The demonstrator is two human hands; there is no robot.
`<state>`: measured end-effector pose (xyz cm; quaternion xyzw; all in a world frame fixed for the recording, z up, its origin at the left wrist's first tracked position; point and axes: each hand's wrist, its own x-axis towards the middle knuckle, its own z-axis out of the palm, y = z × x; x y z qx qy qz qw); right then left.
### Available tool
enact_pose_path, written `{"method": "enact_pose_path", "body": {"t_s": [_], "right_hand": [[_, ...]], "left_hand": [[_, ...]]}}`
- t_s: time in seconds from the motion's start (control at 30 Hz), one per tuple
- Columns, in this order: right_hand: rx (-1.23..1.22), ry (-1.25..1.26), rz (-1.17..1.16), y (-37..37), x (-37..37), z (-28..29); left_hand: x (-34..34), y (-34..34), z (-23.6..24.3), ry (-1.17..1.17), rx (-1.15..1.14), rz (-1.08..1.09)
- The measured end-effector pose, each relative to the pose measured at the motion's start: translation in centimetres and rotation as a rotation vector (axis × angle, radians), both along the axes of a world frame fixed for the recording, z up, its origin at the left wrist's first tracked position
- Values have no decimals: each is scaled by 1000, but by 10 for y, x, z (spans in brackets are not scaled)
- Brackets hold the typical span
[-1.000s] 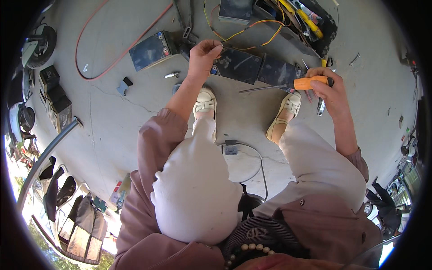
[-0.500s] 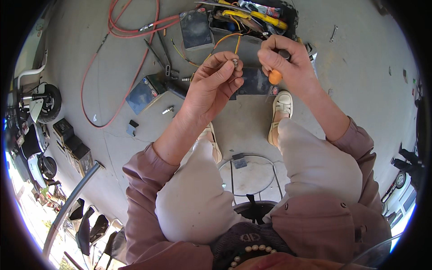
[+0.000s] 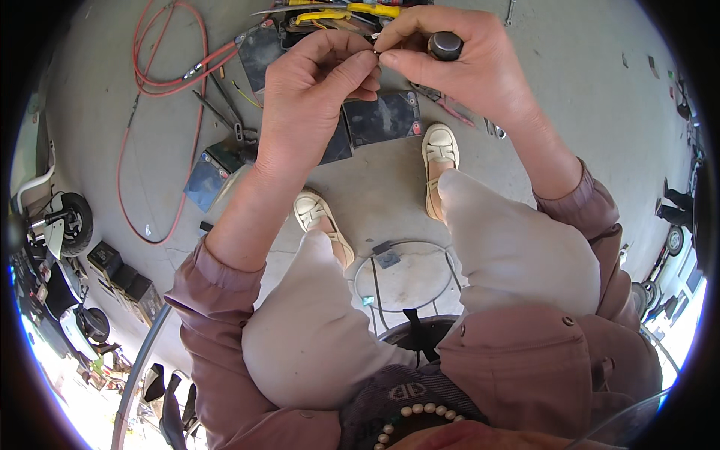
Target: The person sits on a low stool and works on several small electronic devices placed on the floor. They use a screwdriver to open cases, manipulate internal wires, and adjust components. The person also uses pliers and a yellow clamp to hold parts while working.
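Observation:
My left hand (image 3: pixel 307 94) is closed in a pinch on a small metal fitting (image 3: pixel 376 52), mostly hidden by the fingertips. Thumb and forefinger of my right hand (image 3: pixel 469 56) meet it at the same spot. Tucked in the right palm is a screwdriver (image 3: pixel 445 46), of which only the rounded dark handle end shows; the earlier picture shows its orange part and thin shaft. Both hands hover above a dark battery (image 3: pixel 382 118) on the floor. Another battery (image 3: pixel 259 56) stands beyond the left hand.
Yellow-handled tools (image 3: pixel 375 10) lie in a dark box at the far side. Red-handled pliers (image 3: pixel 454 112) rest right of the near battery. A red hose (image 3: pixel 199 97) loops at left, near long dark pliers (image 3: pixel 225 120) and a tilted battery (image 3: pixel 210 180). Parked scooters (image 3: pixel 71 225) stand far left.
My hands, apart before, have come together at the fingertips and sit higher in the picture. The screwdriver has turned so its dark end faces up. The view has shifted too.

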<state>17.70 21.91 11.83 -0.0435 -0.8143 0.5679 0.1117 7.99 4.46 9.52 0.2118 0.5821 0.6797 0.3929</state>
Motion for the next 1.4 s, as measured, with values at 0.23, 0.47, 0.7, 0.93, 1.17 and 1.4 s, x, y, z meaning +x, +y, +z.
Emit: {"method": "enact_pose_path", "body": {"t_s": [0.23,0.47,0.7,0.93,1.17,1.4], "right_hand": [[-112,-279,17,-2,-6,-6],[-174,-136,36,-14,-22,-16],[163,-21,19,-28,-18,-17],[295,-69,44,-23,25,-54],[393,81,88,-24,23,-64],[409,133,109,-28,25,-70]], "left_hand": [[7,-2,-14,77,-66,2],[-33,-14,0,119,-159,-115],[-18,-21,-1,81,-124,-11],[26,-17,-52,-352,-174,-34],[24,-19,-63,-475,-191,-53],[28,-23,-76,-599,-164,-44]]}}
